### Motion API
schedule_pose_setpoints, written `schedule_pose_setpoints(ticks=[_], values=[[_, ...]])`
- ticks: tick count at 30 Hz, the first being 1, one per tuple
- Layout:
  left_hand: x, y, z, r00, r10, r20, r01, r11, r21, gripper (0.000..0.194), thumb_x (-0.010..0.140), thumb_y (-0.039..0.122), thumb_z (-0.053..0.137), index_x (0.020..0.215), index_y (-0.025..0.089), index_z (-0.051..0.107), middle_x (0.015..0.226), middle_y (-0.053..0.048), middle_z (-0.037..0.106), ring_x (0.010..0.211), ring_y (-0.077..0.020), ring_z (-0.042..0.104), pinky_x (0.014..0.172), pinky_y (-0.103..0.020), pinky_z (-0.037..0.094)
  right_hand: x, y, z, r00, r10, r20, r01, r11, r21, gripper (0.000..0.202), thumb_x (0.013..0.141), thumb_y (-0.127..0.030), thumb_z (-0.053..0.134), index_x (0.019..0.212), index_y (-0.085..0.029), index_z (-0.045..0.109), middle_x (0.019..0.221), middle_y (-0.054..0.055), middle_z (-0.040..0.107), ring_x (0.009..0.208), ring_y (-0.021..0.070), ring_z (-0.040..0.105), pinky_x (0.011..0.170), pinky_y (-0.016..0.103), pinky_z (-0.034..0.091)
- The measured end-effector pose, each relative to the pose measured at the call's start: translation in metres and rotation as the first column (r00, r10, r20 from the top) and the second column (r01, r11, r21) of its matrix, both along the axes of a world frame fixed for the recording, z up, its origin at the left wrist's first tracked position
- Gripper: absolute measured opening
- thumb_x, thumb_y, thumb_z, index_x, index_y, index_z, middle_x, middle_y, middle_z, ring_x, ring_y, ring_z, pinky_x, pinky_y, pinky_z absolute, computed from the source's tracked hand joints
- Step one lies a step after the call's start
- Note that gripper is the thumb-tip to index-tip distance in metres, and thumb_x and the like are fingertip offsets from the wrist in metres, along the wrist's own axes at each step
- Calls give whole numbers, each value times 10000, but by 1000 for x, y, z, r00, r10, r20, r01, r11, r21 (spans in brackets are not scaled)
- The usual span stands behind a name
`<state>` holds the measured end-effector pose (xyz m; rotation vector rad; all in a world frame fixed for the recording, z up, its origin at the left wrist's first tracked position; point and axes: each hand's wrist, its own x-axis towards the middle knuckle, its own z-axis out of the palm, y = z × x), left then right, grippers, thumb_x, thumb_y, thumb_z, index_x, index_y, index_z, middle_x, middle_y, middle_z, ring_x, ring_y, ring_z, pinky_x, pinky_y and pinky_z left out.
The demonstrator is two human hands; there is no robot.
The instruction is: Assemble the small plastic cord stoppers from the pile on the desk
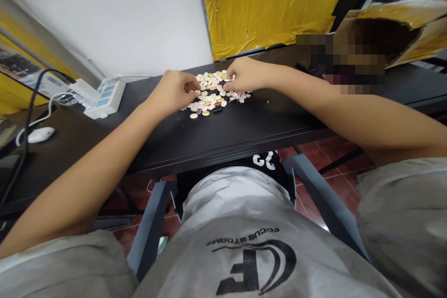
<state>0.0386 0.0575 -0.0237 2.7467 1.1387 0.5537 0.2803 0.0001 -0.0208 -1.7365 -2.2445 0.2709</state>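
A spread of small oval pieces, mostly white and cream with some yellow, purple, brown and black ones, lies on the black table. They look like buttons or beads; their exact kind is too small to tell. My left hand is at the left edge of the spread, its thumb and fingers curled together in a pinch. What sits between those fingertips is hidden. Over the right side, my right hand pinches a small white piece between thumb and forefinger. Just below it lies a cluster of smaller white pieces.
A white power strip with plugs and cables stands left of my left hand. A white computer mouse lies farther left. Yellow sheeting and a white wall rise behind the table. Grey chair arms flank my body.
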Motion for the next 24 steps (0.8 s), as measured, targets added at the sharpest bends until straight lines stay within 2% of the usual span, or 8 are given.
schedule_pose_setpoints(ticks=[7,12,16,19,24], values=[[-2,0,2,1000,13,-15,-12,1000,29,252,827,231,599,952,157,805,843,-78,769,835,-233,722,855,-368,554,-1,-1,2,1000,-10,-7,10,1000,2,175,873,-282,698,779,-151,766,672,93,702,668,222,614,647,355,461],[-3,-6,6,997,10,73,-12,1000,23,178,866,221,595,944,169,746,864,-49,760,848,-187,687,844,-349,550,-1,-1,2,1000,-17,-6,17,1000,2,174,883,-275,703,763,-155,743,700,101,713,692,236,629,666,364,460],[2,-10,4,982,1,190,15,996,-83,155,904,269,633,994,191,733,925,-52,786,894,-209,720,830,-377,581,-1,0,2,999,0,-52,0,1000,1,194,924,-307,668,819,-174,762,696,92,714,727,249,657,697,355,486],[6,-12,2,964,10,267,42,981,-189,183,931,275,642,1069,213,743,1036,-71,817,1013,-256,765,909,-421,620,-4,-2,4,992,44,-119,-44,999,-4,245,984,-303,574,889,-195,773,709,68,715,726,234,670,706,332,496],[12,-14,-1,930,16,367,80,967,-244,210,943,238,687,1136,198,760,1100,-89,829,1085,-277,790,976,-443,646,-10,-7,5,986,78,-146,-71,996,51,216,1015,-252,557,1021,-181,761,724,44,707,722,207,661,719,299,474]])
